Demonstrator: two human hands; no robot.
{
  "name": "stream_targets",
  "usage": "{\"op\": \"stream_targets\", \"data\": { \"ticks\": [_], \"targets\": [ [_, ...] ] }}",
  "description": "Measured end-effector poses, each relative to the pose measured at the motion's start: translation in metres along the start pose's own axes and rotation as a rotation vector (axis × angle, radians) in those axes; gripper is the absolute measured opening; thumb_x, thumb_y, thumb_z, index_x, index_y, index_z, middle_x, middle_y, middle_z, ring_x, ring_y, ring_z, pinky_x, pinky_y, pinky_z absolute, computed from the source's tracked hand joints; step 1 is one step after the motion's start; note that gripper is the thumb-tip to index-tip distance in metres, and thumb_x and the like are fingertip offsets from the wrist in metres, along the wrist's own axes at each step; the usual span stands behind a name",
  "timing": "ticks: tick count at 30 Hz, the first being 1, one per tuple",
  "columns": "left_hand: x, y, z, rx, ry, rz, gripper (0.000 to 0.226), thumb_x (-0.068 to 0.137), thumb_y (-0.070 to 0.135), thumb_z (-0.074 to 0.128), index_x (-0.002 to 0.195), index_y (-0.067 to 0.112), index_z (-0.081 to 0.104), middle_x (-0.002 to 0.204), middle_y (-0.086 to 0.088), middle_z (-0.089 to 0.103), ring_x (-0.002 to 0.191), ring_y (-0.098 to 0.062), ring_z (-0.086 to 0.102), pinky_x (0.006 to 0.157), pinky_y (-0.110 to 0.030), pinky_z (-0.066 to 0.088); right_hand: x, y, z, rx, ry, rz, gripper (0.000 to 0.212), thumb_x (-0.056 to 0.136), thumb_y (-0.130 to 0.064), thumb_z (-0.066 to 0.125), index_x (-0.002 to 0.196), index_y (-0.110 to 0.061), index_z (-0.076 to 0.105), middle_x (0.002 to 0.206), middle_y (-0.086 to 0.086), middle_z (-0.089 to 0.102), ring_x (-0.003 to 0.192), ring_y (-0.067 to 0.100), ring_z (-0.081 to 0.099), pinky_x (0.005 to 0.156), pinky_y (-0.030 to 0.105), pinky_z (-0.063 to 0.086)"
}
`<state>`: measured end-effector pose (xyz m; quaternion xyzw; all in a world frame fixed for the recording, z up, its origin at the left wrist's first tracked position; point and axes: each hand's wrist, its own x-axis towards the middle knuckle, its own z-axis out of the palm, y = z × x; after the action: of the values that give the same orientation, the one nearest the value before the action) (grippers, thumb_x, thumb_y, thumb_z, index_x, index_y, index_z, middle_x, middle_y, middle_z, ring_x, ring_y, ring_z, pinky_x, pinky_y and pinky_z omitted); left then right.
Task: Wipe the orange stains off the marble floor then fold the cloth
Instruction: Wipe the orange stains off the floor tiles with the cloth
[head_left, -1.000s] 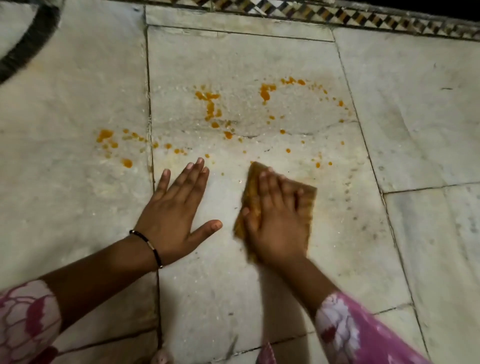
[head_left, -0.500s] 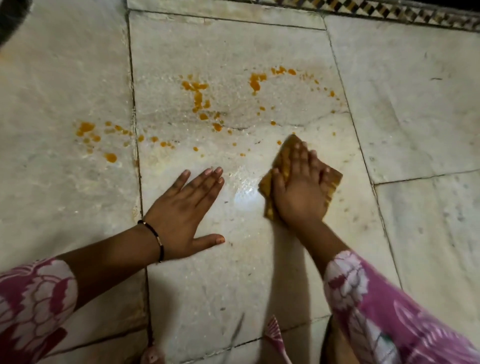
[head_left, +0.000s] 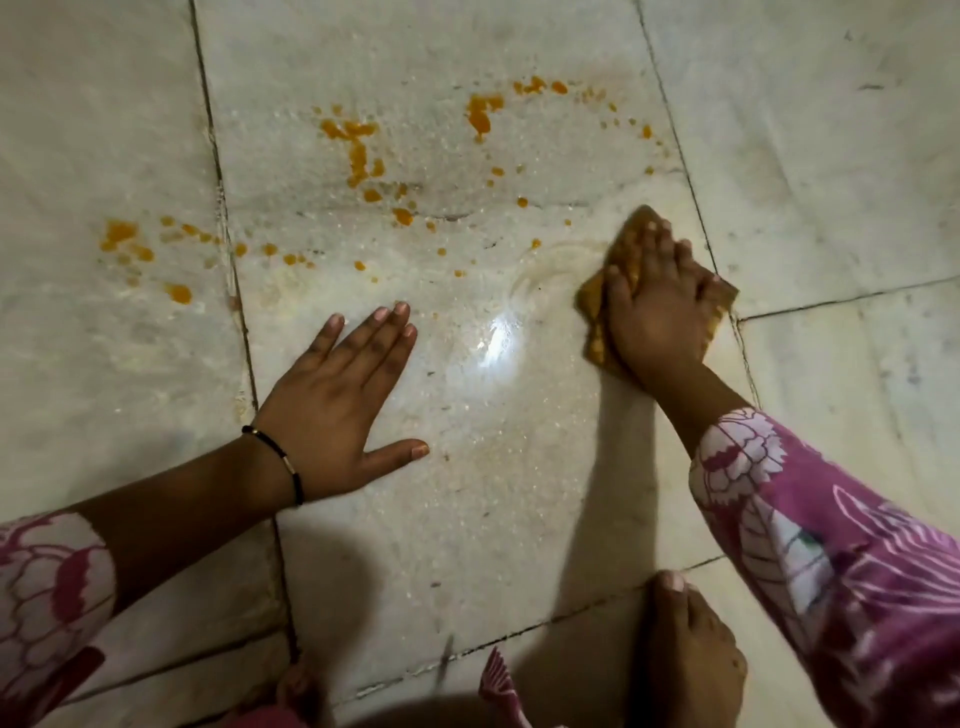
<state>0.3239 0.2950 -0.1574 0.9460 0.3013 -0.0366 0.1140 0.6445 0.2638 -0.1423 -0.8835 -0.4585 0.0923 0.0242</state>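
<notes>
Orange stains (head_left: 358, 156) dot the pale marble floor (head_left: 467, 493) in a band from the far left slab across the middle slab to the upper right. My right hand (head_left: 657, 306) lies flat on an orange-stained cloth (head_left: 595, 325), pressing it to the floor near the right seam of the middle slab. Most of the cloth is hidden under the hand. My left hand (head_left: 337, 400) rests flat on the floor with fingers spread, below the stains. A wet, shiny patch (head_left: 496, 338) lies between the two hands.
A bare foot (head_left: 685, 654) stands on the floor at the bottom right, under my right sleeve. Dark grout seams (head_left: 228, 260) divide the slabs. A bit of pink garment (head_left: 496, 680) shows at the bottom edge.
My right hand has slid the cloth up and to the right, leaving a wet smear behind it. The left hand stays flat in place. The view has tilted down, and the foot has come into sight.
</notes>
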Motion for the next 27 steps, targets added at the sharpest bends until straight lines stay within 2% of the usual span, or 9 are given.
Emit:
{"op": "stream_targets", "data": {
  "ticks": [2, 4, 6, 8, 13, 16, 20, 23, 27],
  "targets": [
    [0.0, 0.0, 0.0, 0.004, -0.008, -0.003, 0.096, 0.085, 0.075, 0.019, 0.15, 0.004, 0.012, 0.158, -0.013, 0.007, 0.146, -0.024, 0.007, 0.117, -0.047, 0.008, -0.019, -0.001, 0.0, -0.047, -0.07, -0.308, 0.066, 0.093, -0.049, 0.025, 0.153, -0.022, 0.012, 0.16, -0.001, 0.01, 0.147, 0.02, 0.003, 0.117, 0.048, 0.0],
    [0.0, 0.0, 0.0, 0.003, -0.007, -0.007, 0.096, 0.085, 0.075, 0.019, 0.15, 0.005, 0.012, 0.158, -0.013, 0.006, 0.146, -0.024, 0.007, 0.117, -0.046, 0.008, -0.053, 0.016, -0.001, -0.056, -0.125, -0.45, 0.067, 0.092, -0.051, 0.025, 0.153, -0.027, 0.011, 0.16, -0.007, 0.007, 0.147, 0.014, 0.001, 0.116, 0.045, 0.001],
    [0.0, -0.001, 0.0, -0.002, 0.004, -0.007, 0.096, 0.085, 0.075, 0.02, 0.15, 0.005, 0.012, 0.158, -0.012, 0.007, 0.146, -0.024, 0.007, 0.117, -0.046, 0.008, -0.08, 0.038, -0.004, -0.026, -0.14, -0.364, 0.067, 0.091, -0.053, 0.023, 0.152, -0.03, 0.009, 0.158, -0.012, 0.003, 0.146, 0.009, -0.002, 0.117, 0.043, 0.0],
    [0.0, -0.001, 0.0, -0.002, 0.01, -0.005, 0.096, 0.085, 0.074, 0.021, 0.15, 0.004, 0.012, 0.158, -0.013, 0.007, 0.146, -0.024, 0.006, 0.117, -0.046, 0.007, -0.081, 0.05, -0.005, -0.017, -0.101, -0.196, 0.069, 0.09, -0.054, 0.021, 0.152, -0.029, 0.009, 0.159, -0.01, 0.006, 0.146, 0.012, 0.002, 0.117, 0.043, -0.001],
    [-0.001, -0.001, 0.0, 0.004, 0.008, 0.0, 0.096, 0.085, 0.074, 0.022, 0.15, 0.004, 0.011, 0.158, -0.013, 0.007, 0.146, -0.023, 0.005, 0.117, -0.045, 0.006, 0.004, -0.002, -0.007, 0.043, -0.053, 0.121, 0.065, 0.098, -0.047, 0.026, 0.153, -0.02, 0.004, 0.161, 0.003, 0.005, 0.147, 0.027, 0.004, 0.117, 0.051, 0.0],
    [-0.001, -0.001, -0.001, 0.004, 0.007, -0.007, 0.096, 0.085, 0.074, 0.023, 0.15, 0.005, 0.01, 0.158, -0.013, 0.006, 0.146, -0.023, 0.005, 0.117, -0.045, 0.006, 0.002, -0.048, 0.003, 0.023, -0.064, -0.045, 0.065, 0.098, -0.046, 0.027, 0.153, -0.021, 0.004, 0.161, 0.003, 0.006, 0.146, 0.029, 0.003, 0.117, 0.051, 0.001],
    [-0.001, 0.0, -0.002, -0.005, 0.008, -0.014, 0.096, 0.085, 0.074, 0.024, 0.15, 0.005, 0.01, 0.158, -0.012, 0.007, 0.146, -0.023, 0.005, 0.117, -0.045, 0.008, -0.086, -0.052, 0.012, 0.011, -0.103, -0.317, 0.067, 0.091, -0.052, 0.017, 0.153, -0.028, 0.005, 0.16, -0.007, 0.004, 0.147, 0.017, -0.001, 0.118, 0.042, -0.002],
    [0.0, -0.001, 0.0, -0.014, 0.022, -0.013, 0.096, 0.085, 0.074, 0.023, 0.15, 0.005, 0.01, 0.158, -0.012, 0.006, 0.146, -0.023, 0.005, 0.117, -0.045, 0.007, -0.12, -0.018, 0.005, -0.01, -0.121, -0.21, 0.069, 0.089, -0.056, 0.014, 0.152, -0.031, 0.005, 0.159, -0.011, 0.004, 0.146, 0.013, 0.0, 0.117, 0.039, -0.001],
    [0.0, -0.001, 0.001, -0.027, 0.029, -0.009, 0.096, 0.085, 0.075, 0.022, 0.15, 0.004, 0.011, 0.158, -0.013, 0.007, 0.146, -0.024, 0.006, 0.117, -0.046, 0.008, -0.057, -0.014, -0.003, -0.011, -0.059, 0.007, 0.069, 0.091, -0.056, 0.019, 0.153, -0.028, 0.007, 0.16, -0.006, 0.009, 0.144, 0.025, 0.01, 0.113, 0.046, 0.008]
  ]
}}
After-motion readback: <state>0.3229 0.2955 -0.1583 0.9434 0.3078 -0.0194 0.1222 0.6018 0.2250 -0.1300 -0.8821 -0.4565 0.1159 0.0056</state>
